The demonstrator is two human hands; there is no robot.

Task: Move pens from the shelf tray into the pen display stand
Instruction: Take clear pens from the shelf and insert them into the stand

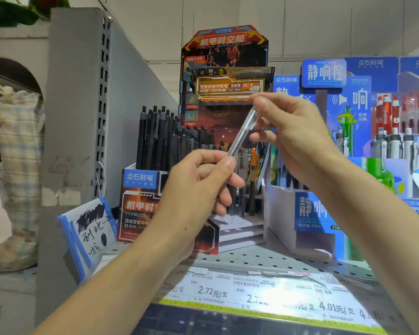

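A clear, greyish pen [242,132] slants in mid-air in front of the red-and-orange pen display stand [224,68]. My left hand [198,184] pinches its lower end between thumb and forefinger. My right hand [293,131] pinches its upper end with thumb and fingertips. Both hands hover above the stand's white stepped base [240,228], whose holes show; a few pens [252,180] stand in it behind my hands. A dense row of black pens [165,139] fills the stand's left side.
A blue pen display [324,209] with white and red pens stands to the right. A scribbled test notepad [90,228] leans at the left. The perforated shelf [264,259] carries price labels [252,293] along its front edge. A grey upright panel [82,105] bounds the left.
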